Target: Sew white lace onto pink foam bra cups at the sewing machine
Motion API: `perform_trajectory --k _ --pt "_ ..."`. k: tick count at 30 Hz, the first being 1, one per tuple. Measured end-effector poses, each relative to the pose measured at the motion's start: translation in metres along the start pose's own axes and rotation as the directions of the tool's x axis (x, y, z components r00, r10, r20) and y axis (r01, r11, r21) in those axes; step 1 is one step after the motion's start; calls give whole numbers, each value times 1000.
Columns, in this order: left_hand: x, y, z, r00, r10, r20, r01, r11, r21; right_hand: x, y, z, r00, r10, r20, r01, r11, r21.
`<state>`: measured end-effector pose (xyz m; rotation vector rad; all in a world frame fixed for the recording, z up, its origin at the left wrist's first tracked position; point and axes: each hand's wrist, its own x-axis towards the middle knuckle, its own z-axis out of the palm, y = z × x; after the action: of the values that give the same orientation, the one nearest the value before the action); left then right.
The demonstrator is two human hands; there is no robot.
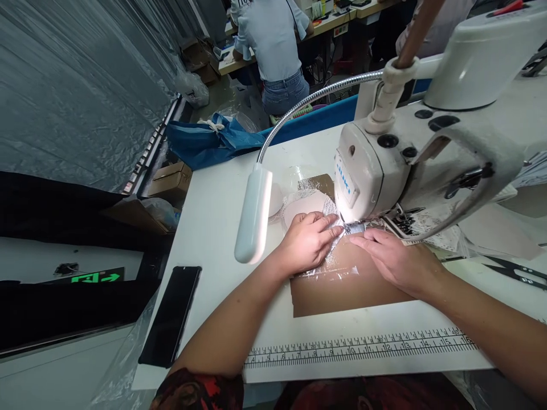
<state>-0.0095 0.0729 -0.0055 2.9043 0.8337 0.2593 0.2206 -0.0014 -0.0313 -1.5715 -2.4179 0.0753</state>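
Note:
White lace fabric with pale pink round cup pieces [308, 204] lies beneath the needle area of a white sewing machine [356, 171]. My left hand [308, 242] rests flat on the lace, fingers stretched toward the presser foot [354, 228]. On the other side of the foot, my right hand [395, 259] has its thumb and forefinger close together at the work; whatever is between them is hidden. Under both hands a brown board [350, 293], partly covered with clear tape, lies on the white table [222, 228].
A lamp [253, 216] on a bendy metal neck hangs left of the machine. A black phone [171, 316] lies at the table's left, and a printed ruler scale [359, 348] runs along the front. Black thread snips [517, 273] lie right. Beyond the table sits another person [273, 45].

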Motion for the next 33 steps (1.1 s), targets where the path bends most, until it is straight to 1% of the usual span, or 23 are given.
perform_trajectory --k 3,6,8,10,13,15,17,19,21,23,25,28,33 --pt "0 0 1 1000 -8 4 8 1000 11 1 -3 -5 998 36 42 -35 999 -29" --pt "-1 0 -1 1000 -19 9 19 999 40 2 -4 -9 1000 -12 28 13 999 -33" --pt "-2 3 -6 999 -45 28 43 997 70 2 -4 -10 999 -44 2 44 999 -26" --pt "-4 9 -14 992 -102 67 95 991 97 1 -3 -10 998 -54 -17 54 998 -15" --pt "-8 19 -28 970 -196 147 185 979 84 -1 1 -10 998 -26 -55 26 1000 2" --pt "-10 25 -35 955 -221 198 217 975 46 -1 4 -12 996 -14 -85 14 1000 -1" --pt "-10 29 -37 953 -207 220 211 978 5 -2 7 -15 994 -20 -107 19 1000 -9" --pt "-9 29 -35 970 -149 191 159 986 -39 -2 8 -18 993 -62 -101 63 998 7" --pt "-7 29 -31 988 -70 136 83 993 -87 -3 8 -21 984 -163 -66 168 984 64" --pt "-5 28 -25 995 -10 95 22 991 -131 -4 7 -22 956 -291 -33 293 946 140" --pt "-5 29 -19 997 11 82 1 990 -143 -5 6 -21 926 -376 -26 374 907 192" --pt "-7 31 -13 997 2 77 5 995 -96 -7 5 -18 914 -405 -33 403 891 207" --pt "-8 34 -7 997 -13 78 17 998 -56 -10 4 -14 925 -377 -53 380 904 196"
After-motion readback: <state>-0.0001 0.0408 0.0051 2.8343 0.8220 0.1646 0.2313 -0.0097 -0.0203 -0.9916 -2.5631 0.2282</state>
